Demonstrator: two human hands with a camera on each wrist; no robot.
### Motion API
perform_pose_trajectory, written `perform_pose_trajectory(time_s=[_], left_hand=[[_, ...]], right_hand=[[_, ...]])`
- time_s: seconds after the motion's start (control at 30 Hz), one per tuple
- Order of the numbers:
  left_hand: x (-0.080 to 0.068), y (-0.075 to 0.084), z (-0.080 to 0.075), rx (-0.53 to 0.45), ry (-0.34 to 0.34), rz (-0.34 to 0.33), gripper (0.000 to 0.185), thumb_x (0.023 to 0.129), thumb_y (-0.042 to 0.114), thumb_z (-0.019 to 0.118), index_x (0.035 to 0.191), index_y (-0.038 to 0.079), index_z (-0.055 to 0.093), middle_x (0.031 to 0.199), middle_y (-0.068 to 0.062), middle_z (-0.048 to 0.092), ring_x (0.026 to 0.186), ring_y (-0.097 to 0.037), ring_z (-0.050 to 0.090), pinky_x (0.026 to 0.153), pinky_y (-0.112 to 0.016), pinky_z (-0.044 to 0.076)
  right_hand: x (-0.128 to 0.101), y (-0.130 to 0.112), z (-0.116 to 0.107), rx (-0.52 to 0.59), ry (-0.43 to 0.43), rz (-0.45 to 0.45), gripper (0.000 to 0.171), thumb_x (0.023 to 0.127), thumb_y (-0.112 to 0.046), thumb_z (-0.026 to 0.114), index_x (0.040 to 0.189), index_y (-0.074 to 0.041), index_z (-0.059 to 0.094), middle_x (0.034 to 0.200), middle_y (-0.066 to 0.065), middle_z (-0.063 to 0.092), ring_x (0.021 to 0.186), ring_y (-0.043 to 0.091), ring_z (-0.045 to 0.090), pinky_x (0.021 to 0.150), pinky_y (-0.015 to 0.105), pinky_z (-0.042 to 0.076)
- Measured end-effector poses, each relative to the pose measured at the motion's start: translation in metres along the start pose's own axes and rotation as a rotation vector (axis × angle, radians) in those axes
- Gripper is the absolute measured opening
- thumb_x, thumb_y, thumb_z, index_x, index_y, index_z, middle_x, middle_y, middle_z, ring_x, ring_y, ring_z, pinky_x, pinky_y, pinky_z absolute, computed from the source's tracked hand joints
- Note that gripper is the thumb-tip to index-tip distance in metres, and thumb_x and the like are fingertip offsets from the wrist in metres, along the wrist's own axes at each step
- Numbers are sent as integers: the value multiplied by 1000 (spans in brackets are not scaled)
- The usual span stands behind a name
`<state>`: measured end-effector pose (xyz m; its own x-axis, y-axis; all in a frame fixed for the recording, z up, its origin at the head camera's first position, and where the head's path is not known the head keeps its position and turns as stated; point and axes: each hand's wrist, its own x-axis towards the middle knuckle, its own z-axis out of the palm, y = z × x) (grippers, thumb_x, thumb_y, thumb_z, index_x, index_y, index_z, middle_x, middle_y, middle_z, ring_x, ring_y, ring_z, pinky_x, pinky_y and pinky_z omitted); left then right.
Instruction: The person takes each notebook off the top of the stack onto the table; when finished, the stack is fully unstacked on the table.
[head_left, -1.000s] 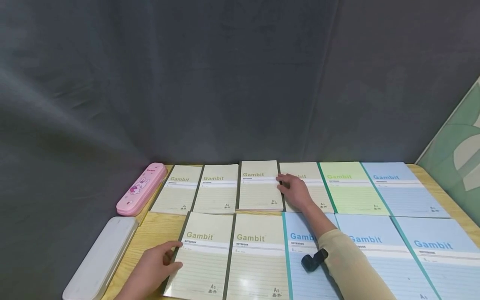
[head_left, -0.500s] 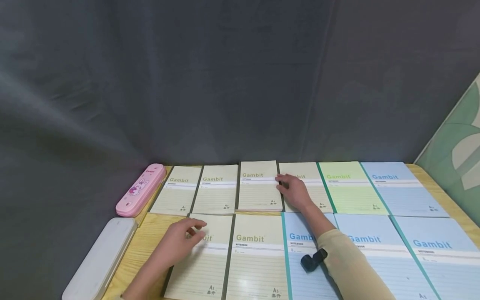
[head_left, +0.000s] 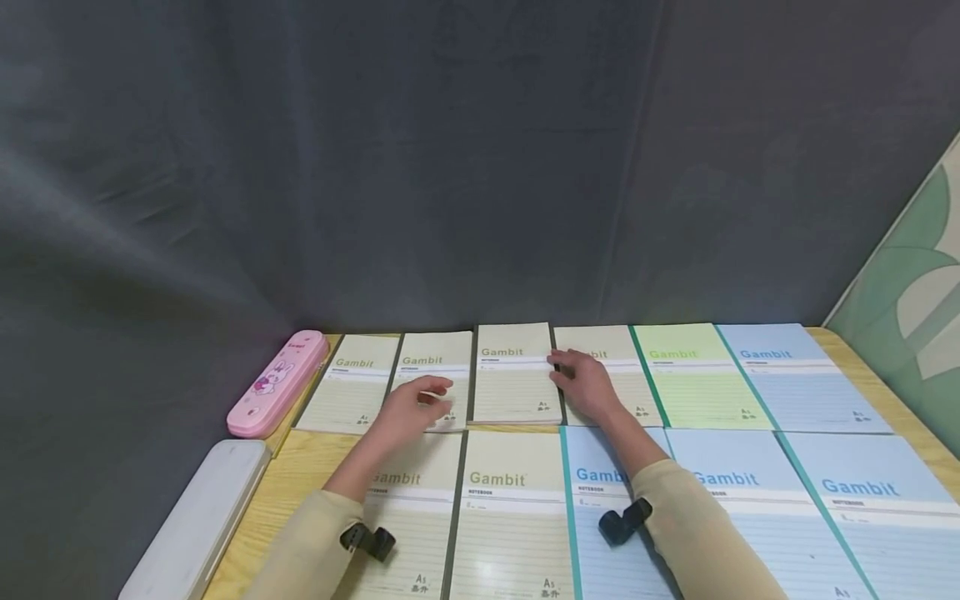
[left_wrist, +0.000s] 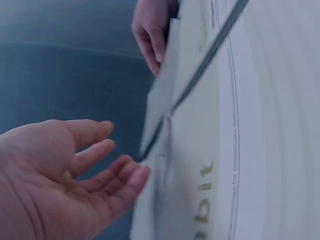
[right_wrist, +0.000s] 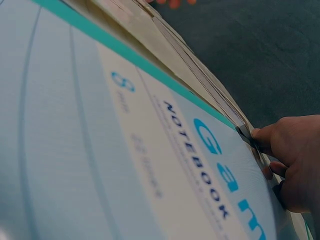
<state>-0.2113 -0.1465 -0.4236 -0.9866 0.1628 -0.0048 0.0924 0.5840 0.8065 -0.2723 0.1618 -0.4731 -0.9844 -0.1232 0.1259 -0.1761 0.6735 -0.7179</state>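
Observation:
My left hand [head_left: 408, 408] hovers above the second beige notebook [head_left: 435, 358] of the back row, fingers apart and loosely bent, holding nothing. In the left wrist view its palm and fingers [left_wrist: 134, 177] show beside the notebooks. My right hand [head_left: 588, 385] has its fingertips at the border between the third beige notebook [head_left: 512, 392] and the fourth beige notebook [head_left: 611, 375]. In the right wrist view the fingertips [right_wrist: 262, 135] touch this dark edge; whether they pinch a cover is hidden. The third notebook sits slightly higher than its neighbours.
A green notebook [head_left: 693, 392] and a blue notebook [head_left: 795, 383] lie at the back right. In front lie beige notebooks [head_left: 510, 525] and blue notebooks [head_left: 892, 533]. A pink pencil case [head_left: 277, 383] and a white case [head_left: 198, 517] stand left. Dark cloth [head_left: 450, 167] hangs behind.
My left hand has left the left edge of the front-row beige notebook and moved up and right, over the back row. The right hand stays where it was.

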Motion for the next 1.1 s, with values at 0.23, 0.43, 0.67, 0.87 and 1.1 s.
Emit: perform_pose_trajectory(time_s=[0.23,0.43,0.67,0.87,1.1], left_hand=[[32,-14,14,11,28,-6,32,92,10,72,123,3,69,108,-6,69,102,-24,64,84,-37,55],[50,-10,26,23,34,-22,34,90,12,76,123,7,71,112,-7,68,97,-20,62,87,-38,52],[58,1,36,-79,7,-69,36,93,10,71,128,4,68,120,-11,66,105,-24,63,87,-36,55],[61,12,42,-224,38,-147,38,93,5,69,131,2,66,119,-15,63,99,-23,65,80,-32,58],[60,17,46,-358,111,-204,39,89,-2,69,128,0,67,115,-15,61,90,-20,60,75,-30,55]], right_hand=[[2,1,3,-1,-7,-6,36,99,-11,65,133,-2,65,147,13,54,144,38,37,118,52,25],[2,0,1,-18,-8,-12,36,99,-12,64,134,-1,64,148,13,53,144,38,37,119,52,24],[2,2,1,-19,-15,-17,37,99,-12,64,135,-1,64,148,13,53,144,38,36,119,52,24],[2,3,0,-27,-7,-31,37,98,-11,65,133,0,64,147,14,54,143,39,37,118,52,25],[1,2,1,-12,-8,-39,37,99,-11,64,133,0,64,147,15,53,143,39,37,118,53,25]])
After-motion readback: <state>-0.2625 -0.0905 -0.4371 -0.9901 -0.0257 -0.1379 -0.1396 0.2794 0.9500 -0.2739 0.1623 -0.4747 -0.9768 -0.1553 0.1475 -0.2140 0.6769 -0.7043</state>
